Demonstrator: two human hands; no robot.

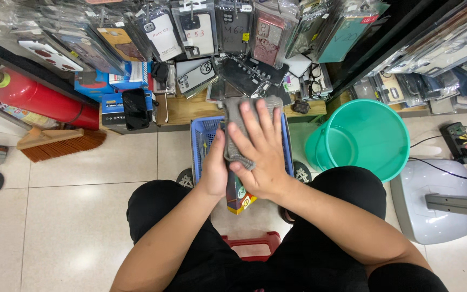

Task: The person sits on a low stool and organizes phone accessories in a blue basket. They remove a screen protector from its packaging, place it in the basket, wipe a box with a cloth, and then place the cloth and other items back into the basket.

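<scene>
Bucket: round teal plastic bucket (371, 135), on the floor right of the right hand.
Basket: blue plastic mesh basket (204, 141), beneath both hands.
Cloth: grey knitted cloth (239, 124), pressed flat under the right hand (263, 154).
Box: small colourful cardboard box (239, 197), gripped by the left hand (214, 170), under the cloth.

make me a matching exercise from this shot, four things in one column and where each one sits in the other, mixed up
Things:
1. grey cloth
2. green bucket
3. red fire extinguisher
4. blue basket

Places:
A. lying on its side at the far left, by the shelf
B. on the floor at the right, beside the person's knee
C. under the right hand, pressed over a boxed item
D. on the floor straight ahead, behind the two hands

Pairs: 1-C, 2-B, 3-A, 4-D

The left hand grips the boxed item from the side.
</scene>
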